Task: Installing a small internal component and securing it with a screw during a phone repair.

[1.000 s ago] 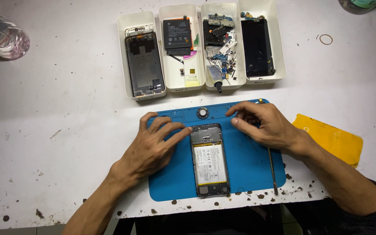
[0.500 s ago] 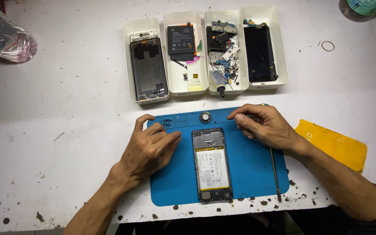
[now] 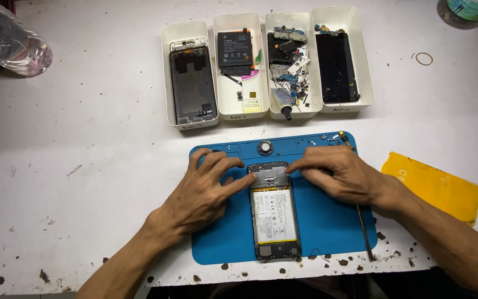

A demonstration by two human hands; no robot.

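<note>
An opened phone (image 3: 275, 216) with its back off lies lengthwise on a blue work mat (image 3: 327, 221), battery and a metal shield plate showing. My left hand (image 3: 200, 191) rests flat on the mat with fingers spread, its fingertips against the phone's upper left edge. My right hand (image 3: 344, 177) reaches in from the right, fingers drawn together at the phone's upper right corner beside the shield plate. Whether those fingertips pinch something small is hidden. A thin rod-like tool (image 3: 363, 232) lies on the mat, partly under my right hand.
Several white trays (image 3: 167, 72) at the back hold a phone frame, a battery, loose small parts and a dark screen. A small round part (image 3: 265, 147) sits at the mat's top edge. A yellow sheet (image 3: 432, 185) lies right, a plastic bottle (image 3: 6, 44) far left.
My right hand has moved left from the mat's upper right area to the phone's top corner. My left hand's fingertips have closed in on the phone's left edge.
</note>
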